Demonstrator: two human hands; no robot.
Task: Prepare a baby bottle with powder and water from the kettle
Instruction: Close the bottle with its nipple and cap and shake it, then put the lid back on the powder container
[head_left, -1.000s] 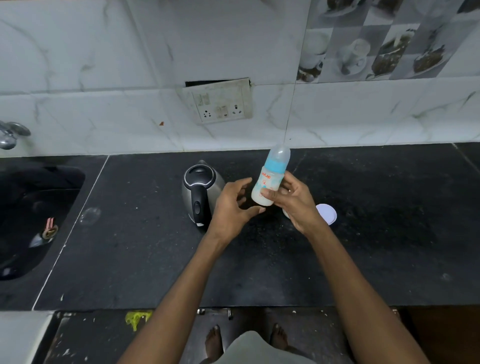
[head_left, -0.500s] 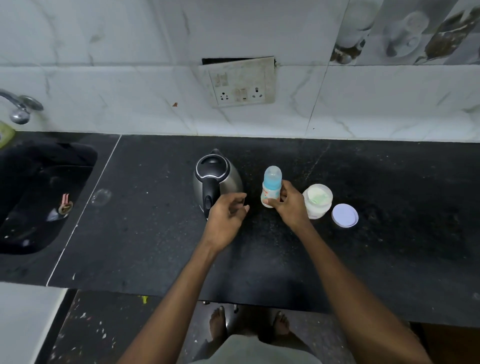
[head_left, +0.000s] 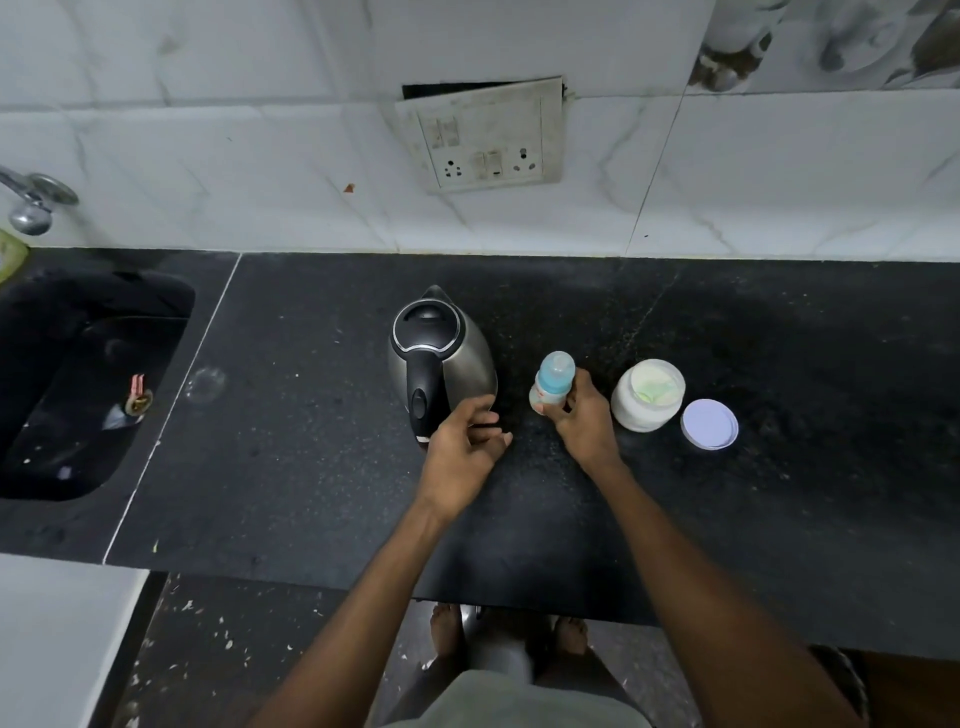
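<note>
The baby bottle (head_left: 552, 387) stands upright on the black table (head_left: 311, 493), about midway between its front edge and the back wall, capped with a pale blue teat cover. The right hand (head_left: 584, 423) curls round its lower body from the side, holding it steady. The left hand (head_left: 462, 441) hovers just beside it, fingers loosely spread and holding nothing, close to the kettle's handle (head_left: 427, 400); whether it touches the handle cannot be told.

Nearest the front edge lie only the forearms. Farther in, level with the bottle, sit the kettle (head_left: 441, 358) to its left, and to its right an open powder jar (head_left: 648, 395) with the jar lid (head_left: 709, 423) lying flat beside it. Behind all stands the tiled wall with a socket plate (head_left: 483, 137) hanging loose; the sink (head_left: 83, 384) occupies the left end.

The risks, judged from here: the bottle is narrow and tall, light plastic with a smooth surface, so a careless release could tip it toward the open jar, and powder would spill. The jar itself is uncovered, and an elbow or a splash could foul it. The kettle looks like brushed steel with a black plastic lid and handle, rounded and heavy when full; lifted with a loose grip it may swing and knock the bottle, and hot water poured at a small neck can scald the holding fingers. The table is dark speckled stone, hard and probably slick where wet.
</note>
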